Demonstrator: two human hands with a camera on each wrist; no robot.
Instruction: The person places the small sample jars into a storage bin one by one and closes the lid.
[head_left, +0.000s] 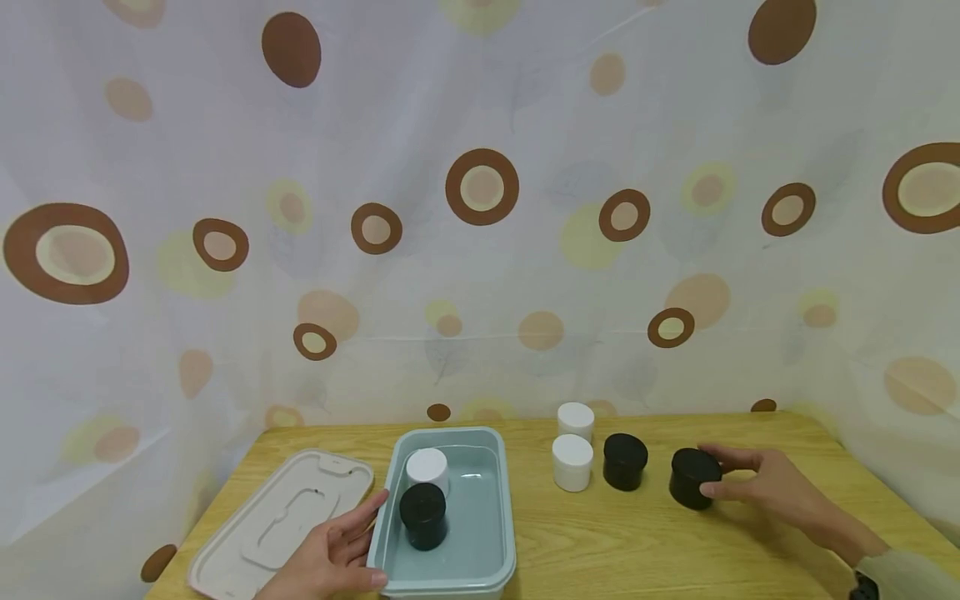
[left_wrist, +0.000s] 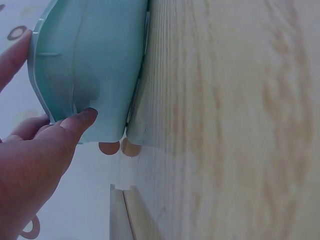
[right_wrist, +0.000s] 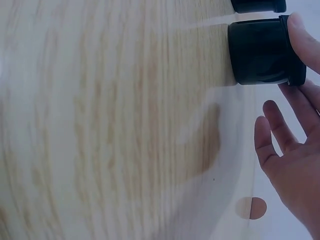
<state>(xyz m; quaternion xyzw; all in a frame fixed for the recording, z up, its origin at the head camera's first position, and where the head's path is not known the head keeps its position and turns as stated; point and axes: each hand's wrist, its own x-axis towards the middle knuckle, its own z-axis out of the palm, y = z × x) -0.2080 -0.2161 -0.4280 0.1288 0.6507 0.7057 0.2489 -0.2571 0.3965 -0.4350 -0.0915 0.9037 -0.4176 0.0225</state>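
My right hand point(head_left: 780, 492) pinches a black lidded jar point(head_left: 694, 478) between thumb and forefinger at its lid. In the right wrist view, the black jar point(right_wrist: 262, 51) sits on the wood while the other fingers point(right_wrist: 280, 127) stay spread off it. At the left, my left hand point(head_left: 333, 550) touches the left side of a pale blue-green plastic tub point(head_left: 507, 517); its thumb and forefinger are extended against the rim. Inside the tub, a white jar point(head_left: 427, 468) stands behind another black jar point(head_left: 423, 517). The left wrist view shows fingertips against the tub's outer wall point(left_wrist: 110, 70).
A second loose black jar point(head_left: 626, 461) stands left of the gripped one. Two white jars, one nearer point(head_left: 572, 463) and one behind point(head_left: 576, 418), stand beside it. A pale lid point(head_left: 285, 508) lies left of the tub on the wooden table point(head_left: 600, 550). A patterned curtain point(head_left: 525, 275) hangs behind.
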